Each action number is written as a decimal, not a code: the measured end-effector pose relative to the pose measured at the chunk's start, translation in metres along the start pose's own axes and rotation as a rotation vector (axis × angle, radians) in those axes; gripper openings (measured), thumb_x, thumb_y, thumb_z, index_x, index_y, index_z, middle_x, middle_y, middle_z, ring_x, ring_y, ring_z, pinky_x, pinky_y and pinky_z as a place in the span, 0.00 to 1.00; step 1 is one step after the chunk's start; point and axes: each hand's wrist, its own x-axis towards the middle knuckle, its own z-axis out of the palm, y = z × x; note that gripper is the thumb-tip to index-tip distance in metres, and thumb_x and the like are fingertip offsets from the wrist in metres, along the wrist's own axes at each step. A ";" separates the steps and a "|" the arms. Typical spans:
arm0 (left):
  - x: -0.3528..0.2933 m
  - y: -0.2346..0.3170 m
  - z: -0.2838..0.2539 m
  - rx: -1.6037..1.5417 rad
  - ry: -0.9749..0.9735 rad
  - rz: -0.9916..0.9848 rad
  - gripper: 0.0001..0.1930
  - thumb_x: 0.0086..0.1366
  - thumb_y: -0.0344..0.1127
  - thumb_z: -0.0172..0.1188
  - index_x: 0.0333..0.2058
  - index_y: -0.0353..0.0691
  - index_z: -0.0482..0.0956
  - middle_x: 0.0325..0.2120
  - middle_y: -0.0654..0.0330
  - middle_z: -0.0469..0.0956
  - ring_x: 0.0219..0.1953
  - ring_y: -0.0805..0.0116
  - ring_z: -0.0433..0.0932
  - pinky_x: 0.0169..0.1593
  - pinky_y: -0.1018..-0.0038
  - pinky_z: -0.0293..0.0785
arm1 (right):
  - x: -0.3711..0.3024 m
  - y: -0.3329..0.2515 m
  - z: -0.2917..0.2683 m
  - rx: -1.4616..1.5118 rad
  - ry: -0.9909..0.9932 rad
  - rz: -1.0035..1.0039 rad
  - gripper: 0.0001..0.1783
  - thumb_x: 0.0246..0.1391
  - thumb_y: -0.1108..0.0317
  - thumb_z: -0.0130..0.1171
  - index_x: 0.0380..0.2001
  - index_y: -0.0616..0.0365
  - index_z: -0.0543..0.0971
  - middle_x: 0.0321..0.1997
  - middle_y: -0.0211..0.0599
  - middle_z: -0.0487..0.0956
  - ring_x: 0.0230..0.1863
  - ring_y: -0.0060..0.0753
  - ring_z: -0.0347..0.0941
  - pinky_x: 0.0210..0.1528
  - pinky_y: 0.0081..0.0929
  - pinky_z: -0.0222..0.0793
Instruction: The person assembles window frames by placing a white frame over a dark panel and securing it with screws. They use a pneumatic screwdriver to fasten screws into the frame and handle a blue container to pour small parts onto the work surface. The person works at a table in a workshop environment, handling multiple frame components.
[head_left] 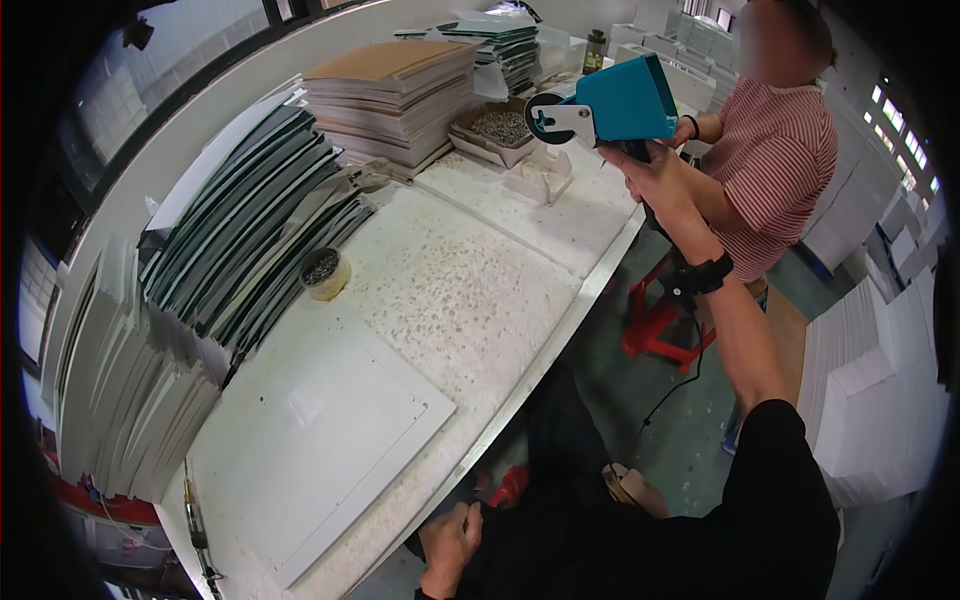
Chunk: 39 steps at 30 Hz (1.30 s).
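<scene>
head: left fisheye | at head height | faces down, ahead | worktable [530,310] near

No readable text, labels, numbers or signs in view; teal tool [628,100] has a dark shape on its white bracket [575,123], can't tell if lettering; specks on white board [335,450] form no legible characters

Black top [640,545], black wristband [712,272], apparently dark trousers [565,430].
</scene>
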 end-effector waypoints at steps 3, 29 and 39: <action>-0.001 -0.004 0.002 0.051 -0.006 0.011 0.19 0.68 0.41 0.65 0.20 0.41 0.72 0.14 0.51 0.74 0.18 0.48 0.77 0.22 0.57 0.68 | 0.000 0.005 0.003 -0.010 0.016 0.044 0.18 0.60 0.55 0.72 0.32 0.59 0.80 0.14 0.22 0.69 0.11 0.16 0.63 0.14 0.21 0.56; 0.008 0.007 0.001 0.060 -0.030 -0.009 0.19 0.67 0.40 0.66 0.20 0.41 0.73 0.14 0.52 0.75 0.18 0.49 0.77 0.23 0.57 0.69 | 0.051 0.044 0.009 -0.438 -0.147 0.178 0.36 0.52 0.52 0.76 0.55 0.68 0.79 0.23 0.34 0.79 0.16 0.28 0.74 0.18 0.27 0.68; 0.010 0.008 0.005 0.052 0.004 -0.008 0.19 0.67 0.40 0.67 0.19 0.41 0.72 0.14 0.52 0.74 0.18 0.48 0.77 0.24 0.57 0.69 | 0.092 0.023 0.004 -0.565 -0.367 0.203 0.47 0.53 0.48 0.72 0.68 0.68 0.71 0.14 0.28 0.70 0.14 0.23 0.70 0.17 0.24 0.63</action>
